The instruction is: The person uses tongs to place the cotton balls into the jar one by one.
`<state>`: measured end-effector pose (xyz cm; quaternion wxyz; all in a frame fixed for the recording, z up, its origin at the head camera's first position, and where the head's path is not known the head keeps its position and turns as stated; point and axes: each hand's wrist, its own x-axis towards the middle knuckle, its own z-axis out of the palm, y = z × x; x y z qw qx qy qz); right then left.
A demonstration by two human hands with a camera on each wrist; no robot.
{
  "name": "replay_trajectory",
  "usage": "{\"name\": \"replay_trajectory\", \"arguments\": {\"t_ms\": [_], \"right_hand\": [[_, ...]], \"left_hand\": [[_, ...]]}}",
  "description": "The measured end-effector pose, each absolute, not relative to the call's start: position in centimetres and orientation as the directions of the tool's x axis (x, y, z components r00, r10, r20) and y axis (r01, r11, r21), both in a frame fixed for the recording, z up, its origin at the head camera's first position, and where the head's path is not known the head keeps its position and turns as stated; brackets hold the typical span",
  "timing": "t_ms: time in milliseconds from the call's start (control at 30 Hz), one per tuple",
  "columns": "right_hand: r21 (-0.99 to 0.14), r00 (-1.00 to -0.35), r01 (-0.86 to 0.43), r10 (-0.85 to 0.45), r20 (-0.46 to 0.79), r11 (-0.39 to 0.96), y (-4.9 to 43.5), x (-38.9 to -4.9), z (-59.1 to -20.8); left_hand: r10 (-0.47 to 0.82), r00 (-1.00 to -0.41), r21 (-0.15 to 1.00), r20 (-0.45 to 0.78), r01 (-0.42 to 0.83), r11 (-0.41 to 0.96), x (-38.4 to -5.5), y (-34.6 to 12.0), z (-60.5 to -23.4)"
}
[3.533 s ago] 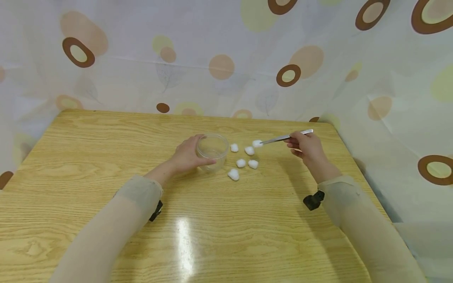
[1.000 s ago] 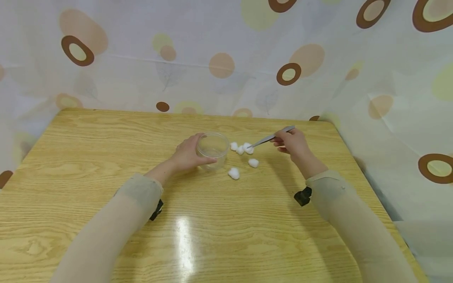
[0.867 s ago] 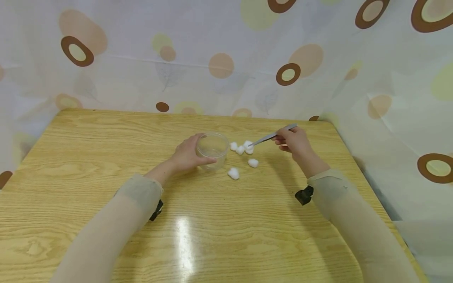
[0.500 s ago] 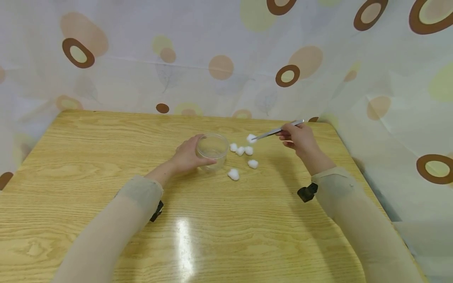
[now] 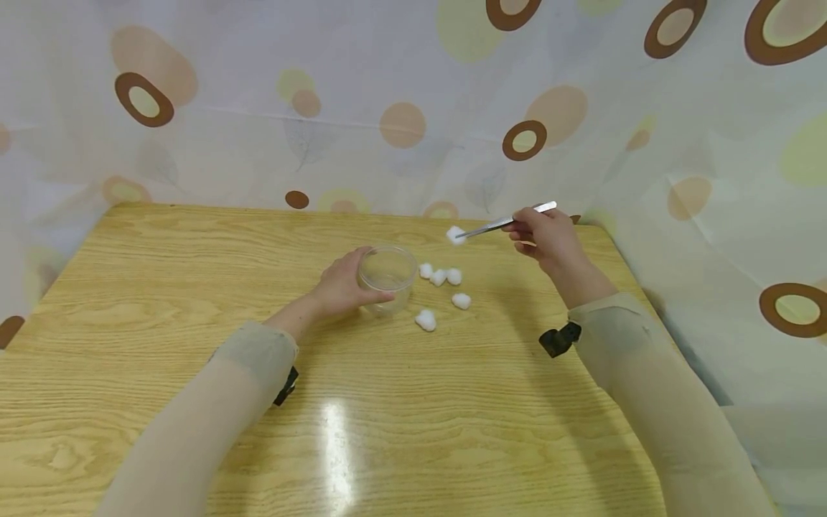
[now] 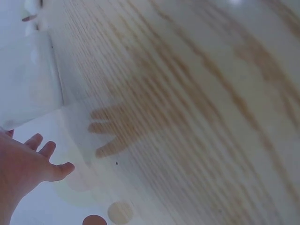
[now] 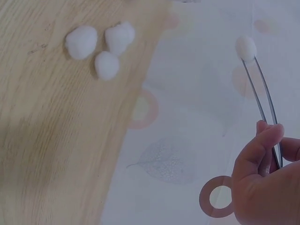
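My left hand (image 5: 345,283) holds the side of a clear plastic tub (image 5: 402,296), its thumb along the front wall. In the left wrist view the tub (image 6: 28,79) stands beyond the spread fingers. My right hand (image 5: 549,237) pinches metal tweezers (image 5: 491,227) between thumb and fingers. A white cotton ball (image 5: 456,235) is gripped at the tweezer tips, raised above the table in the right wrist view. Three more cotton balls (image 5: 438,277) form a row right of the tub. Another cotton ball (image 5: 461,301) and a larger cotton ball (image 5: 426,320) lie nearer the front.
The wood-grain table (image 5: 388,431) runs back to a patterned curtain (image 5: 388,86), which also hangs along the right side. A small black wrist camera (image 5: 559,339) sits under the right sleeve, another black wrist camera (image 5: 286,386) under the left.
Three cotton balls now sit in a row; one formerly lay nearer the front. The right hand has lifted a cotton ball with the tweezers, up and away from the row. Left hand and tub stayed put.
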<state>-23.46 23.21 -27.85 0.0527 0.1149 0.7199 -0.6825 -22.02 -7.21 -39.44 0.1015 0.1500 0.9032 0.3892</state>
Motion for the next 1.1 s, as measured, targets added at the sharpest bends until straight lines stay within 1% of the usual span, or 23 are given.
{"name": "replay_trajectory", "arguments": {"t_ms": [200, 500, 800, 1100], "right_hand": [[-0.970, -0.968, 0.243, 0.068, -0.241, 0.010, 22.0, -23.7, -27.4], [-0.969, -0.968, 0.248, 0.053, -0.247, 0.013, 19.0, -24.2, -27.8], [-0.961, -0.964, 0.264, 0.057, -0.260, 0.081, 15.6, -24.5, -29.8], [-0.949, -0.960, 0.280, 0.047, -0.276, 0.144, 13.6, -24.3, -31.3]], "left_hand": [[0.353, -0.933, 0.736, -0.066, 0.193, 0.649, -22.0, -7.2, -39.4], [0.350, -0.935, 0.734, -0.064, 0.194, 0.652, -22.1, -7.2, -39.5], [0.352, -0.934, 0.743, -0.063, 0.191, 0.641, -22.0, -7.3, -39.4], [0.337, -0.939, 0.744, -0.072, 0.174, 0.645, -22.2, -7.2, -39.5]]}}
